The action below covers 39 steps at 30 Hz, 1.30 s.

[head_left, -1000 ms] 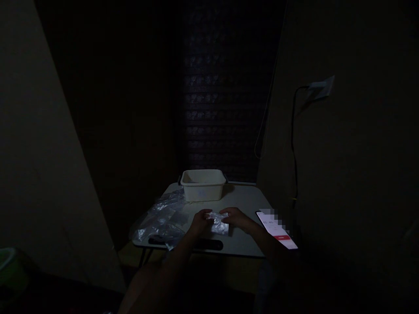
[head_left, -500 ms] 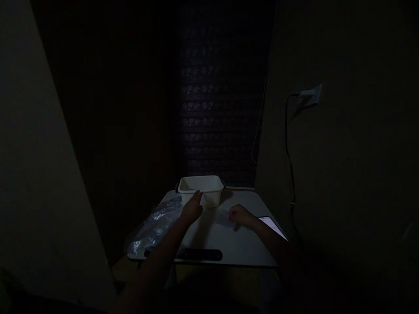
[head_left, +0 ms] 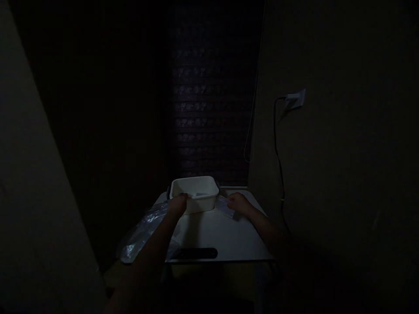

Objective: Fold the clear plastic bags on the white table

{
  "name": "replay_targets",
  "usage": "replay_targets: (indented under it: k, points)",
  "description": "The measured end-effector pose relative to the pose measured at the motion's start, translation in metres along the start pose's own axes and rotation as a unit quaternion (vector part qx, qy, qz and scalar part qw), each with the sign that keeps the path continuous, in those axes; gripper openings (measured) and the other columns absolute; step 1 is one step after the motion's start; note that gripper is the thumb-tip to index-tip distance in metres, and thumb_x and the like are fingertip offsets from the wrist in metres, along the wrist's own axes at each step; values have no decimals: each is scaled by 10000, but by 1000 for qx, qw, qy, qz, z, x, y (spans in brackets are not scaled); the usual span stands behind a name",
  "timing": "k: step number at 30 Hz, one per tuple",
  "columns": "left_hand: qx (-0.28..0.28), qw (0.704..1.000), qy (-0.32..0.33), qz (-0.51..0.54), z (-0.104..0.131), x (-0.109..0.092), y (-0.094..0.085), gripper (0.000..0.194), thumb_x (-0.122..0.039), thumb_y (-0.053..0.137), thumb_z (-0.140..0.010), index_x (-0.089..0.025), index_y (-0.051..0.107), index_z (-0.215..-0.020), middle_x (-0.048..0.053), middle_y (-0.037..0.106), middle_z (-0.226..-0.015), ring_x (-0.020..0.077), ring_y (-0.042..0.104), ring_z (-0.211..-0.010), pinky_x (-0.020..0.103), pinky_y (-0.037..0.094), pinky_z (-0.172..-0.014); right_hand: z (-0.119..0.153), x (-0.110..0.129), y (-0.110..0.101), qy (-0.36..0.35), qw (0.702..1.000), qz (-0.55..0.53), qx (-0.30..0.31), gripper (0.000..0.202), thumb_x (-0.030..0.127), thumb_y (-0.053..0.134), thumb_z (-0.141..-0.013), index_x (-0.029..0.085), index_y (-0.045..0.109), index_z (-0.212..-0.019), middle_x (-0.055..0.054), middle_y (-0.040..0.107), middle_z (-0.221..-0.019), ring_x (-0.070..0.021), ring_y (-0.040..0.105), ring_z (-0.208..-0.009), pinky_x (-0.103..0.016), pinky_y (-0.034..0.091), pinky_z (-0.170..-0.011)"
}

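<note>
A white plastic bin (head_left: 203, 204) with dark side handles stands at the far end of a small white table (head_left: 209, 235). Something pale (head_left: 200, 194) shows inside it. My left hand (head_left: 177, 205) is at the bin's front left rim, its fingers curled closed; the dim light hides what they grip. To the right of the bin, my right hand (head_left: 238, 203) pinches a small clear plastic bag (head_left: 225, 206) just above the tabletop. A crumpled sheet of clear plastic (head_left: 144, 231) lies along the table's left side, partly behind my left forearm.
A dark slot (head_left: 198, 253) runs along the table's near edge. On the right wall, a plug sits in an outlet (head_left: 296, 99), its black cable (head_left: 278, 157) hanging down. A dark blind (head_left: 203, 109) covers the back. The room is very dim.
My left hand has shifted from the bin's front middle to its left corner, and its fingers have closed. My right hand has moved toward the bin with the bag. My right arm now hides the phone.
</note>
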<state>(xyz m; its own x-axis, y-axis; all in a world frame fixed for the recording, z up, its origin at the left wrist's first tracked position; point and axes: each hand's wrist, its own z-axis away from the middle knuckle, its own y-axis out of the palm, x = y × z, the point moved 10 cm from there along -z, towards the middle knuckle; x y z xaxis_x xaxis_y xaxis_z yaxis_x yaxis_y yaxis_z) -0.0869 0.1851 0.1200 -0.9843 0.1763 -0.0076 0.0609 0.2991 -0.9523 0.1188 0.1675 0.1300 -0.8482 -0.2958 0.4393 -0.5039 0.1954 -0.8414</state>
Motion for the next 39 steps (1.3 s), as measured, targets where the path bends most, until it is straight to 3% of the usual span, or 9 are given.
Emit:
replay_targets:
  k: [5,13,21,28,32,35,39]
  points:
    - [16,1000,18,-8,10,-8,-1,205,-180,320,-701,-173,491,-814,66,542,-831,175,513,-744,264,382,-584,-1,2,-19,1,999,-17,-39,152,180,439,-580,161,582,-627,-10,577,-623,-119,496,-595,-185,302,-487]
    - [70,995,72,4,25,-23,10,132,-170,411,-638,-174,518,-715,28,553,-734,136,518,-698,218,374,-575,0,21,-25,-61,995,27,-73,158,213,438,-619,187,587,-664,-2,597,-679,-114,507,-647,-193,313,-560]
    - [103,991,90,-11,37,-22,23,140,-112,455,-559,-162,514,-676,29,542,-698,145,515,-663,220,372,-543,1,58,5,-127,984,122,-18,202,229,387,-665,198,583,-706,-20,604,-721,-129,507,-697,-227,288,-669]
    - [112,989,94,-20,44,-23,24,134,-116,465,-546,-167,511,-660,16,538,-674,132,513,-636,208,371,-530,-2,66,32,-112,978,174,14,222,223,369,-662,189,584,-706,-45,601,-740,-153,511,-685,-245,295,-618]
    - [110,989,95,-19,45,-27,22,141,-122,467,-543,-170,511,-668,15,539,-679,131,509,-636,207,368,-531,-3,69,44,-109,978,177,19,194,210,389,-655,203,582,-678,-29,603,-700,-149,506,-692,-306,229,-734]
    - [108,989,97,-19,46,-30,21,146,-133,471,-544,-173,513,-678,16,539,-694,135,505,-663,208,366,-549,-3,71,46,-117,979,167,2,185,202,419,-643,212,568,-752,-28,594,-755,-151,483,-759,-336,161,-786]
    - [102,990,96,-18,46,-30,22,147,-134,459,-560,-172,516,-691,24,539,-719,140,498,-696,214,363,-572,1,75,30,-129,976,164,-61,260,169,441,-627,204,522,-872,-38,549,-881,-159,408,-873,-310,177,-765]
